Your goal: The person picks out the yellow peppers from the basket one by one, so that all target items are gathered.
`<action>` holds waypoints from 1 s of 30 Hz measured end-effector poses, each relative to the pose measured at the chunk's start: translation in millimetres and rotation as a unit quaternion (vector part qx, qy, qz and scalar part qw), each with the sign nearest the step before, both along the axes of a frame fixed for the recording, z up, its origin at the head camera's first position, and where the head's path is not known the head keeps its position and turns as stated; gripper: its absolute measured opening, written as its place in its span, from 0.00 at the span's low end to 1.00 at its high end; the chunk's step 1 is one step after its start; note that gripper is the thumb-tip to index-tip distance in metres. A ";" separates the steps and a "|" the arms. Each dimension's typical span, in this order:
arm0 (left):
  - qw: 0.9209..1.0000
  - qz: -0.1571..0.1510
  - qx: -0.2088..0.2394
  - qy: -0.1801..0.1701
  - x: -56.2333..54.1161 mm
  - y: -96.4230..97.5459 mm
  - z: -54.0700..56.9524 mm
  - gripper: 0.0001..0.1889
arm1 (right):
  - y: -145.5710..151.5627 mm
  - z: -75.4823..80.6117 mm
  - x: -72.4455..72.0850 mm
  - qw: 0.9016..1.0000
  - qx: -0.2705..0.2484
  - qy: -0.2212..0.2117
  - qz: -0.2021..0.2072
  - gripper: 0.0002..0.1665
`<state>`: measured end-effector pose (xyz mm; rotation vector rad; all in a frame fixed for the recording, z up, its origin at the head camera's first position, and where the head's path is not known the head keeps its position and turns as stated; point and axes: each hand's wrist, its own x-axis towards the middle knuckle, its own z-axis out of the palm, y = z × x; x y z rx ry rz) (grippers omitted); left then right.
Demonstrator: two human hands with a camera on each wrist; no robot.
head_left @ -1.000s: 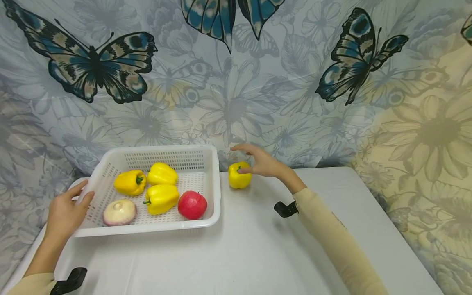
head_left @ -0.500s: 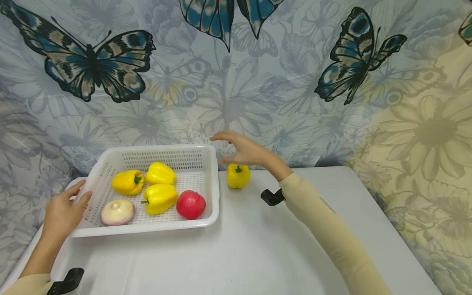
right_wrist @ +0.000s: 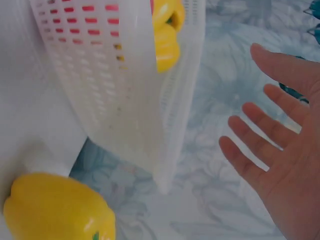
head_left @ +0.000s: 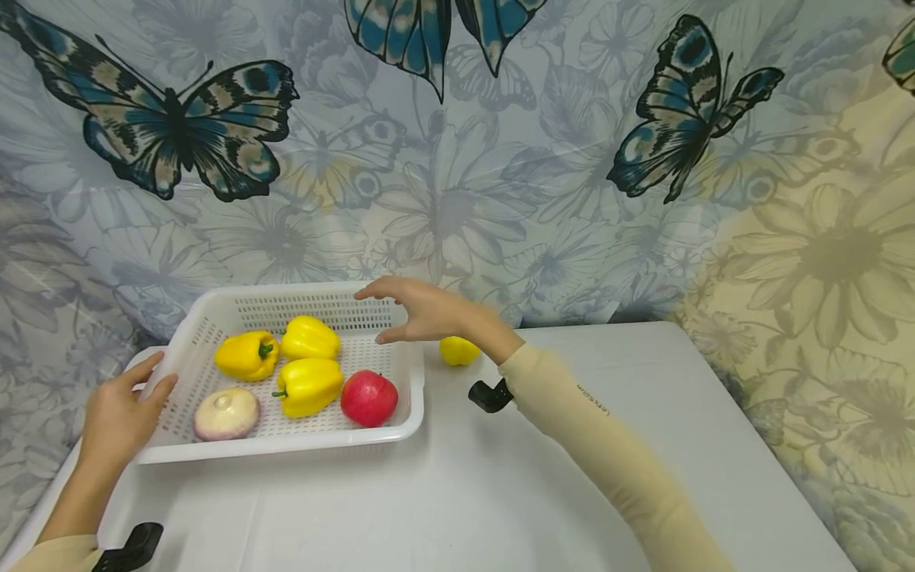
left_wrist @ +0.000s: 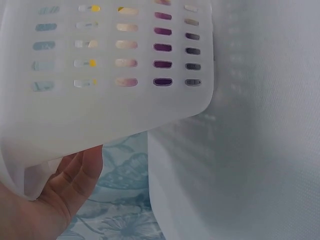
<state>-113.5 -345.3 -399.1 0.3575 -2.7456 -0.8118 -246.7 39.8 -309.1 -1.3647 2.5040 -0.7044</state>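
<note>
Left hand (head_left: 120,413) grips basket (head_left: 286,446) at left rim. Right hand (head_left: 432,310) empty, fingers spread, over basket's right end. Inside: peppers (head_left: 311,387), onion (head_left: 226,414), red fruit (head_left: 369,399). Lone pepper (head_left: 458,352) outside.

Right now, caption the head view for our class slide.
Left grip holds white basket of produce; open right grip hovers nearby.

Indoor setting, butterfly-print backdrop (head_left: 457,199), white table (head_left: 322,508)

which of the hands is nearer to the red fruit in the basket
Right. The right hand is raised near the far right corner of the basket, beyond the red fruit; the left hand grips the left end, farther from it.
</note>
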 end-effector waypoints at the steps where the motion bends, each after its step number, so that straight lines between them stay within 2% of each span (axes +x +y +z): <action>1: 1.000 0.000 0.000 0.000 -0.1 -0.1 -0.1 0.27 | -4.1 -1.0 1.3 1.000 0.005 0.002 0.005 0.37; 9: 1.000 0.002 -0.003 0.000 1.2 -0.9 0.4 0.27 | -36.6 -3.7 9.2 0.996 0.062 0.039 0.048 0.38; 13: 1.000 0.003 -0.003 -0.003 0.8 -1.3 0.6 0.27 | -52.2 -3.1 13.1 0.994 0.086 0.046 0.049 0.38; 16: 1.000 0.003 0.000 -0.004 0.3 -1.2 0.4 0.28 | -65.3 -3.6 18.0 0.990 0.123 0.055 0.049 0.37; 23: 1.000 0.001 -0.007 0.005 1.1 -1.0 -0.6 0.27 | -97.4 -5.0 33.3 0.962 0.240 0.110 0.068 0.39; 30: 1.000 0.001 -0.007 0.006 -0.1 -1.1 -1.8 0.27 | -121.9 -12.6 41.0 0.942 0.301 0.131 0.074 0.41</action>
